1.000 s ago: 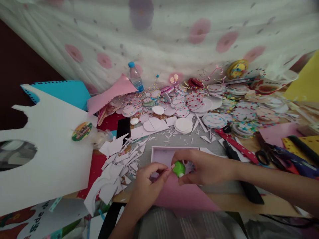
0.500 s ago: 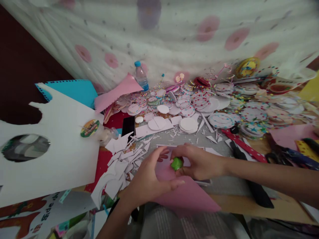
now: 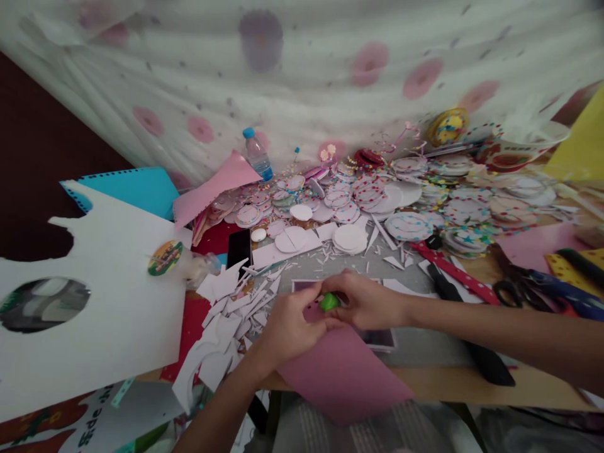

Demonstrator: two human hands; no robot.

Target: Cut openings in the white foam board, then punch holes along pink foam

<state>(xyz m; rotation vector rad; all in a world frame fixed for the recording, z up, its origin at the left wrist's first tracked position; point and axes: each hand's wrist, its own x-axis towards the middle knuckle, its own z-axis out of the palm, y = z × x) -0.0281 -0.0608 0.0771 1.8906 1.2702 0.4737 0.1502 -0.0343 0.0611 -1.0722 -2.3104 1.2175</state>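
My right hand (image 3: pixel 361 302) is closed around a small green craft punch (image 3: pixel 329 302), which sits at the upper edge of a pink paper sheet (image 3: pixel 344 374). From the other side my left hand (image 3: pixel 297 321) curls its fingers and thumb around the sheet's edge, close against the punch. Small dark holes show in the sheet beside the punch. The sheet slopes down over the table edge toward my lap. Under both hands lies a shallow white-rimmed box (image 3: pixel 387 345), largely covered by the sheet and my hands. The hands hide the punch's underside.
White paper scraps (image 3: pixel 231 327) lie to the left, by a large cut white board (image 3: pixel 127 340). Behind are a phone (image 3: pixel 238 248), a water bottle (image 3: pixel 257 154) and piles of dotted paper discs (image 3: pixel 410 225). Scissors (image 3: pixel 508 292) and a black-handled tool (image 3: pixel 491 365) lie right.
My left hand left the sheet's edge, opened wide, then came back and closed beside the punch. The pink sheet now spreads further up over the box. The right hand kept the punch throughout.
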